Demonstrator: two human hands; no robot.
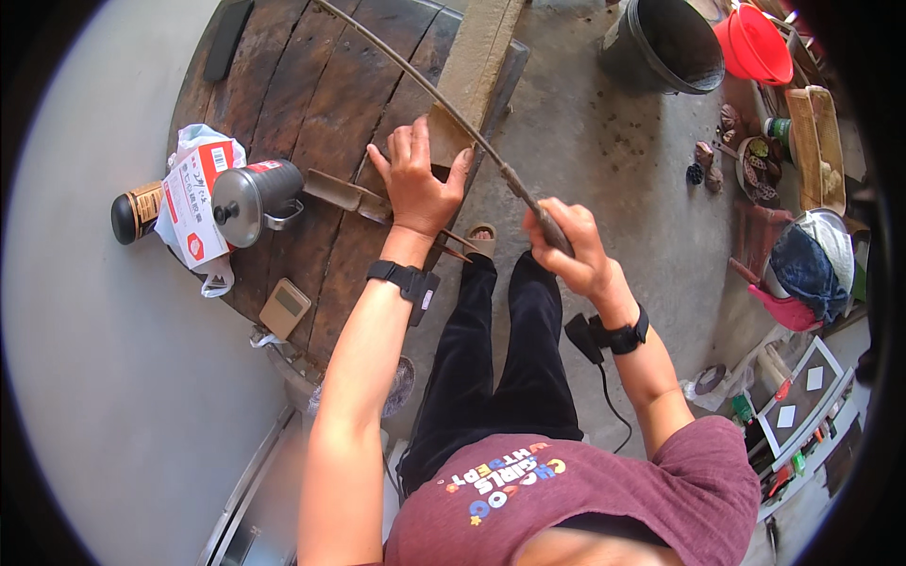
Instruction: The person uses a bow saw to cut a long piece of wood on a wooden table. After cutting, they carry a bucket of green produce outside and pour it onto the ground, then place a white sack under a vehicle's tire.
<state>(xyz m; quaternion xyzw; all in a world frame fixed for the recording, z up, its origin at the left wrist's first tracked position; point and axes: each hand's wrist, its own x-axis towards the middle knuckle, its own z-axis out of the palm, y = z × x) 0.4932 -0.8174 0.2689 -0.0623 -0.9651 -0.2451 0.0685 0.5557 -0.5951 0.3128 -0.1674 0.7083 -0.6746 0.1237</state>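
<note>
My right hand [576, 247] is closed around the grip of a long, thin, rod-like tool [429, 87], which runs up and left past the top of the view. The tool looks narrow from here, and I cannot tell its exact kind. My left hand [415, 179] lies flat with fingers spread at the near end of a wooden plank [481, 52], by the table's right edge. The tool crosses over the plank just right of my left fingers. Under and beside my left wrist are a brown angled metal piece [344, 193] and two thin prongs [458, 247].
The dark plank table [302, 123] bears a metal pot [260, 198], a white-and-red box [195, 203], a brown jar [137, 212], a beige device [284, 308] and a black phone-like slab [228, 40]. Right of it stand a black bucket [661, 47] and a red bucket [760, 42].
</note>
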